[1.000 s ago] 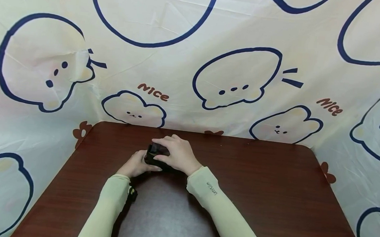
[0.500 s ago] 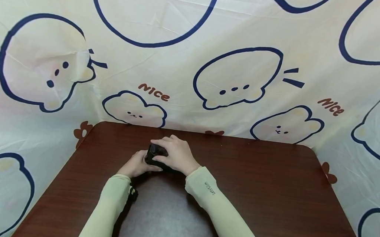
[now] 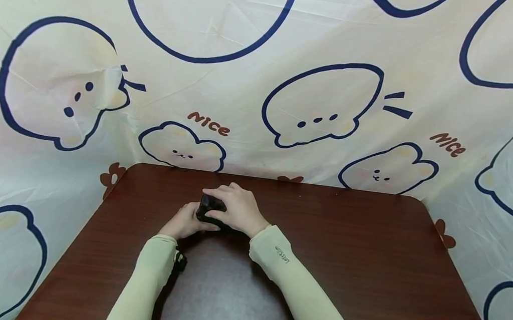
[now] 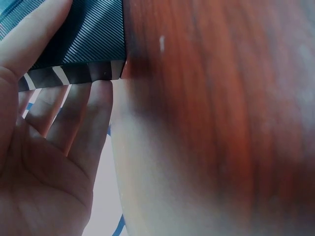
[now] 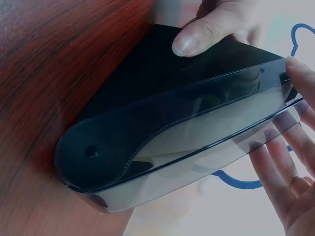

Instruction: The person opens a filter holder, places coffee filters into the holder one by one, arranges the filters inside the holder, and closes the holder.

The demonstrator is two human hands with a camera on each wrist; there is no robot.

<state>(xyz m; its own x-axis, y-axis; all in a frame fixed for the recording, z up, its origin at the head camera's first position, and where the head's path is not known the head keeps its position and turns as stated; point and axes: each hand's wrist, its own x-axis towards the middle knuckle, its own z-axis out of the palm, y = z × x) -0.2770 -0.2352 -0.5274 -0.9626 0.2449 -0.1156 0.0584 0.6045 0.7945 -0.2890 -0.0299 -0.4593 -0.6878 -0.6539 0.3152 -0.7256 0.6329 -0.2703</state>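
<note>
Near the far edge of the table, both hands hold a black box (image 3: 209, 205) with a ribbed side and a smoky see-through flip lid (image 5: 167, 184). The left hand (image 3: 185, 221) grips it from the left; in the left wrist view its thumb (image 4: 37, 32) lies over the ribbed face and its fingertips (image 4: 102, 88) are at the bottom edge. From the right, the right hand (image 3: 241, 210) holds the lid's free end, thumb and fingers spread across it. A round pivot (image 5: 91, 151) shows at the lid's other end. Something pale shows through the lid.
The brown wooden table (image 3: 344, 257) has a rounded far edge close behind the hands. A pale cloth (image 3: 243, 93) printed with cartoon figures hangs along the back and both sides. A small black device (image 3: 179, 262) sits on the left wrist.
The right hand has shifted slightly left, and the lid sits a little closer to the box than a second ago. The left hand keeps its grip in place.
</note>
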